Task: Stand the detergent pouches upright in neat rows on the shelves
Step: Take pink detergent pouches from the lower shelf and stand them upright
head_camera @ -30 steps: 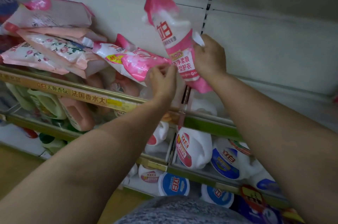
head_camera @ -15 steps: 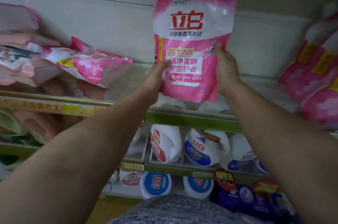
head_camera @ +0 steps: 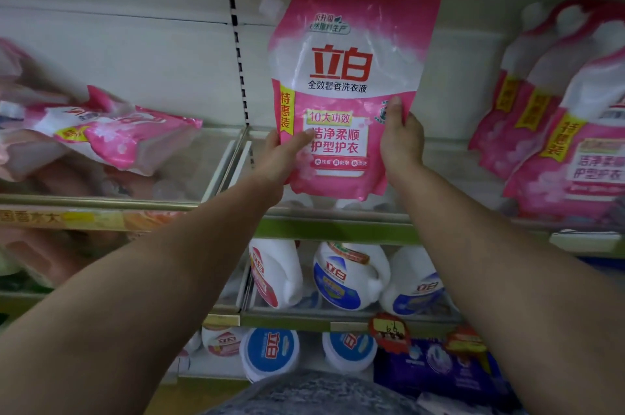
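Shop, laundry-goods aisle. Tiered retail shelves point(head_camera: 334, 228) with price-label strips point(head_camera: 61, 219); matching pink detergent pouches point(head_camera: 558, 130) stocked at 3 o'clock; branded white jugs point(head_camera: 348, 276) in rows at 6 o'clock; promotional tags point(head_camera: 389, 330) clipped on.

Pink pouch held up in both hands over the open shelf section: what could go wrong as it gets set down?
1. Both hands, left hand and right hand, grip only the lower half of the pink pouch; its soft upper part could flop or topple once released.
2. The standing pouches on the right already lean, so a nudge may tip them.
3. The toppled pouch lying on the left stays unsorted and could slide against the new row.
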A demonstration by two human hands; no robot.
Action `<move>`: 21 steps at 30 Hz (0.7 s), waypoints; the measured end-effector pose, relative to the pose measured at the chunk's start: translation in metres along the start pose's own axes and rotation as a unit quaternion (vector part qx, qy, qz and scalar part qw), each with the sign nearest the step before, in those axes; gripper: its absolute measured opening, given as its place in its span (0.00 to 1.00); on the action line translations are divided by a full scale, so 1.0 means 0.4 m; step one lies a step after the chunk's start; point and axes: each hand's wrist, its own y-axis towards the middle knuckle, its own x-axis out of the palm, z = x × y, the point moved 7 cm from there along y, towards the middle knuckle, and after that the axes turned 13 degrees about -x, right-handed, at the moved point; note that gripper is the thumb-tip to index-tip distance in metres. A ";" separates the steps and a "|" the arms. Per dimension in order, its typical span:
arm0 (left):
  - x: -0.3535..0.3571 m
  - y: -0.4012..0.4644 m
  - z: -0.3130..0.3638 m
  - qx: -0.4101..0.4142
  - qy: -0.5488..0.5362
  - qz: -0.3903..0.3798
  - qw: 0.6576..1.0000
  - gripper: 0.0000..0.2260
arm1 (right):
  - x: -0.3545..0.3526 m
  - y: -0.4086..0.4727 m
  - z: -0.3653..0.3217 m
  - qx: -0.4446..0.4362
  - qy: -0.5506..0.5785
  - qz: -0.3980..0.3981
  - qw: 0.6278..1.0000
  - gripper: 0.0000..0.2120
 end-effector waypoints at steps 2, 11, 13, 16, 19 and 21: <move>0.021 -0.006 0.006 0.015 0.034 -0.003 0.999 0.17 | -0.016 0.003 0.014 0.004 0.000 0.008 1.000 0.20; 0.057 -0.012 -0.015 0.037 0.159 0.031 0.986 0.33 | -0.043 -0.036 0.093 0.012 0.038 -0.023 0.999 0.05; 0.062 -0.007 -0.013 0.043 0.176 0.057 0.982 0.35 | -0.046 -0.041 0.100 0.004 0.034 -0.050 0.998 0.06; 0.070 0.003 -0.007 0.040 0.187 0.113 0.975 0.36 | -0.048 -0.051 0.103 -0.004 0.028 -0.089 0.996 0.12; 0.090 0.014 -0.007 0.044 0.190 0.136 0.971 0.35 | -0.056 -0.035 0.114 0.009 0.033 -0.089 0.995 0.12; 0.117 0.022 -0.012 0.050 0.191 0.123 0.973 0.34 | -0.075 -0.013 0.123 0.025 0.042 -0.068 0.996 0.13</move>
